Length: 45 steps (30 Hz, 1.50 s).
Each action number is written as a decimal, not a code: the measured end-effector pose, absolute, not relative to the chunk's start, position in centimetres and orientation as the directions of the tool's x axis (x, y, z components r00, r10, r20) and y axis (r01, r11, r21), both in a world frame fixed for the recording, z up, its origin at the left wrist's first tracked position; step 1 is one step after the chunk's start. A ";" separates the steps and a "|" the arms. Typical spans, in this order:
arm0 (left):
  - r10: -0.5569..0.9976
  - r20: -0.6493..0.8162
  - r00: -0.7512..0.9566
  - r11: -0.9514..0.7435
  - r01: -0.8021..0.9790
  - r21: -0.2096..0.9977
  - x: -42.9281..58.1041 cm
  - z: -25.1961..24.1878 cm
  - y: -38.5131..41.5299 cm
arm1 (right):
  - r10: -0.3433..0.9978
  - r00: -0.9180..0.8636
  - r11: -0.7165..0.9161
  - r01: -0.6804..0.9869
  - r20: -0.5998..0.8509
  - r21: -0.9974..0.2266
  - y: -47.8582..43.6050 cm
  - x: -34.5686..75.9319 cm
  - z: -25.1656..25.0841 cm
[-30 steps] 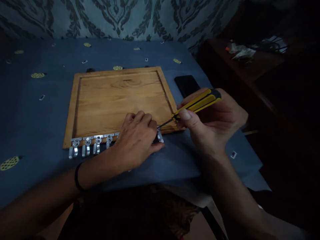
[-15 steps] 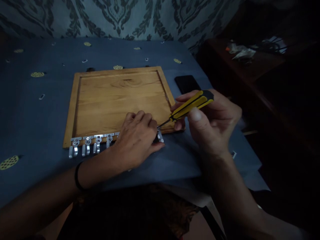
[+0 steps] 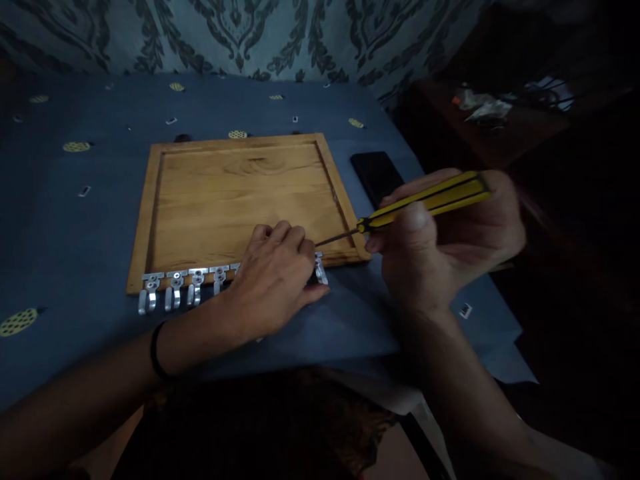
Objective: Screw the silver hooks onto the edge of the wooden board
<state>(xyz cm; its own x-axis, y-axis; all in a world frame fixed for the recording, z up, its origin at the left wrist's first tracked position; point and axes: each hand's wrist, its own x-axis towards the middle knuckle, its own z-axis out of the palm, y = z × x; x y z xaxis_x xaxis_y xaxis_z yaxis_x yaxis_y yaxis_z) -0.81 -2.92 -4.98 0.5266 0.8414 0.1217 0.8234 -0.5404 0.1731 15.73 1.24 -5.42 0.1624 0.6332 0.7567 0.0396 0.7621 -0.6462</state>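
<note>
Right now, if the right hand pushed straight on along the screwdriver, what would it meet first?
Probably the left hand, whose fingers hold the hook at the wooden board edge; the screwdriver tip almost touches them, depth unclear.

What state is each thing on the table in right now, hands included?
wooden board: flat on the blue cloth, hooks along its near edge.
hooks: four show screwed on at left; one shows beside the left hand.
screwdriver: gripped in the right hand, tip at the left hand's fingers.
left hand: palm down, fingers curled over the board's near edge.
phone: lying flat, dark, right of the board.
</note>
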 end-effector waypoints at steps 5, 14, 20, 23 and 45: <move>0.850 0.087 0.520 -0.527 0.829 0.187 -0.8 -4.8 -2.8 | 0.649 0.192 0.746 0.026 0.736 -0.665 1.3 15.8 -5.5; 0.844 0.115 0.524 -0.537 0.826 0.173 -0.8 -5.1 -2.9 | 0.692 0.107 0.695 0.172 0.714 -0.698 1.0 16.2 -5.7; 0.848 0.107 0.519 -0.530 0.829 0.182 -0.8 -5.0 -2.9 | 0.678 0.074 0.716 0.161 0.732 -0.679 1.2 16.1 -5.7; 0.842 0.129 0.523 -0.539 0.823 0.178 -0.8 -5.1 -2.9 | 0.697 0.029 0.708 0.135 0.717 -0.693 1.3 16.2 -5.5; 0.839 0.129 0.529 -0.544 0.821 0.173 -0.8 -5.2 -2.9 | 0.708 0.001 0.703 0.091 0.706 -0.705 1.3 16.0 -5.1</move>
<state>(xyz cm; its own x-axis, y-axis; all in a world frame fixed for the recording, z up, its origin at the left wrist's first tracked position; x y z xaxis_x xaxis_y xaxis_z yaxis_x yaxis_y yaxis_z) -0.83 -2.95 -5.16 0.5286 0.8391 0.1287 0.8211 -0.5439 0.1733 16.00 1.29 -5.08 0.0013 0.7081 0.7061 0.0915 0.7030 -0.7052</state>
